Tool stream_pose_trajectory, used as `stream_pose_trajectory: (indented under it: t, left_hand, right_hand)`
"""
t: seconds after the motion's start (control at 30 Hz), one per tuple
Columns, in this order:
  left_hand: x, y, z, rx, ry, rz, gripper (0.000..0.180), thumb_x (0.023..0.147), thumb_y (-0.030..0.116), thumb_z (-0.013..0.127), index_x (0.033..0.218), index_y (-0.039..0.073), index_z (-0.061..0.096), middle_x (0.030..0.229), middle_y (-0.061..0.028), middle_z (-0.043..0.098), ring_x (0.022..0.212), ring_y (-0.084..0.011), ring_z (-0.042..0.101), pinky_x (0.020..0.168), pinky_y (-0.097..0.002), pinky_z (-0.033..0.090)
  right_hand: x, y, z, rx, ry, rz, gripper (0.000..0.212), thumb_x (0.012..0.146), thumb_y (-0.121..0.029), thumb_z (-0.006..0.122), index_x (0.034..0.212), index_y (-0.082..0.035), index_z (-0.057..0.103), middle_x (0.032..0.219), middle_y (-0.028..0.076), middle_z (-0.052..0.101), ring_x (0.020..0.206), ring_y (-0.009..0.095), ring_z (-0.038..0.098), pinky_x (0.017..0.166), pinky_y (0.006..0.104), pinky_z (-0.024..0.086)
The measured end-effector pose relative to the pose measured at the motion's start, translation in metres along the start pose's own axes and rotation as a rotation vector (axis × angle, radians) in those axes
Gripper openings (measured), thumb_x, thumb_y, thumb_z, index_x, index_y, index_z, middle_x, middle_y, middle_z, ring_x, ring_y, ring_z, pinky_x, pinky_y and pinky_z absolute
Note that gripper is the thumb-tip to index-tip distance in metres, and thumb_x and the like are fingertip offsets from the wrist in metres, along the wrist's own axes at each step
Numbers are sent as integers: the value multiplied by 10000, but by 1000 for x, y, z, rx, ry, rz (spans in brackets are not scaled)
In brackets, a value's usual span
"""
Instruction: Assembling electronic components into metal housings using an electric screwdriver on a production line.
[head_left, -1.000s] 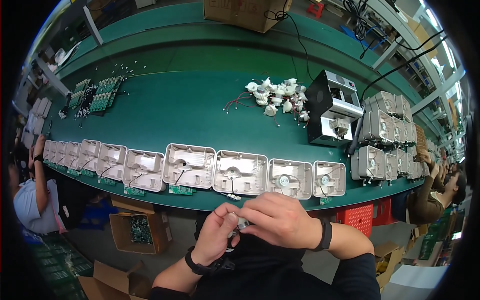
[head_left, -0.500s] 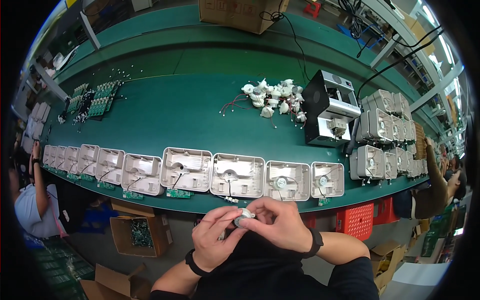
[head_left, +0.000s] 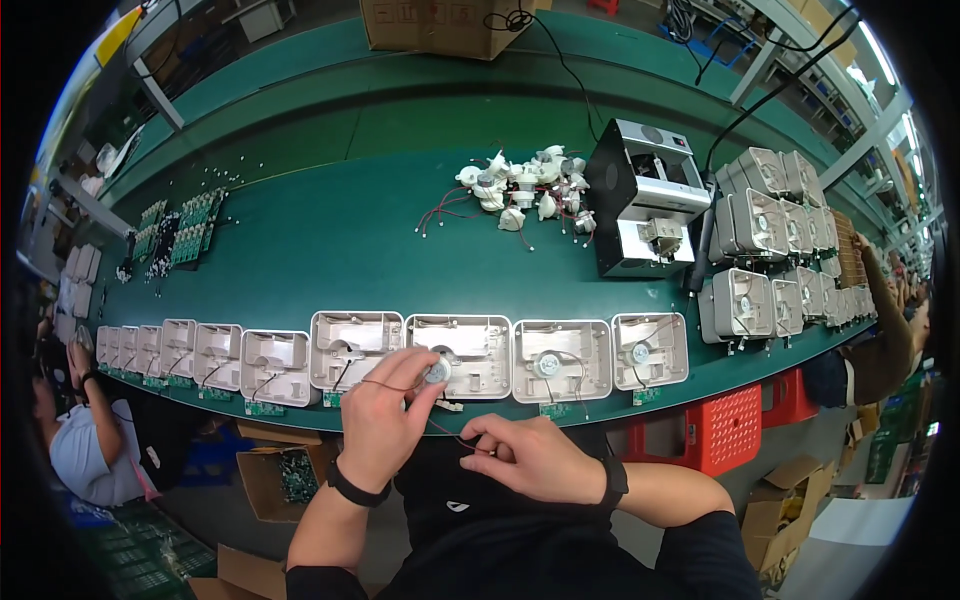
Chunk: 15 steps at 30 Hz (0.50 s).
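My left hand [head_left: 385, 405] pinches a small round metal part with wires [head_left: 437, 371], which looks like a little speaker. It is held over the near side of an open white plastic housing [head_left: 480, 340]. From there a thin dark red wire [head_left: 443, 429] runs to my right hand [head_left: 530, 457], whose fingers are closed on it just off the table's front edge. To the right, two more housings [head_left: 590, 340] [head_left: 668, 330] each have a round part [head_left: 547, 364] [head_left: 641, 352] seated inside. Left of my hand stands another housing [head_left: 335, 330] with a black cable and no round part visible.
Loose white round parts with wires [head_left: 515, 190] lie heaped beside a black-and-silver bench machine [head_left: 650, 205]. Stacked housings [head_left: 760, 225] stand at the right. Green circuit boards [head_left: 195, 235] lie far left. Red stools [head_left: 725, 430] and a cardboard box [head_left: 265, 490] sit below; people work at both sides.
Both hands have parted. My left hand has carried the round part forward over the housing, turning its metal face up. My right hand has moved lower and now holds the wire.
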<state>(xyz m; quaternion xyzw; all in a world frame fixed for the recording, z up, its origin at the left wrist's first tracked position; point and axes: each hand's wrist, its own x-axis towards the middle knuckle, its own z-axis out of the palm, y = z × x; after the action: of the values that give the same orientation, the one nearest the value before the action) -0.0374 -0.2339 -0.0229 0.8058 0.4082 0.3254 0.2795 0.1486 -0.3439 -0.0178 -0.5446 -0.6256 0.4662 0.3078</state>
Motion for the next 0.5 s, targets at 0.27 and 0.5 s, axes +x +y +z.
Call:
stream_pose_trajectory:
  t: [0.27,0.5]
  left_hand:
    - [9,-10,15,240,-48,68,293,778,168,823,1041,106,710,1072,-47,711,781,-253,707,653,-364,556]
    - [11,-10,20,328,-68,44,419,752,165,839,1131,107,670,1047,-57,711,827,-271,709,668,-358,561]
  right_hand:
    - [-4,8,-5,-13,5,-53,275,913,-194,761,1115,-57,636,769,42,704,603,177,648,555,294,494]
    - [-4,9,-7,-23,-35,-88,263,913,-226,755,1073,-55,635,751,50,691,610,211,653,554,316,496]
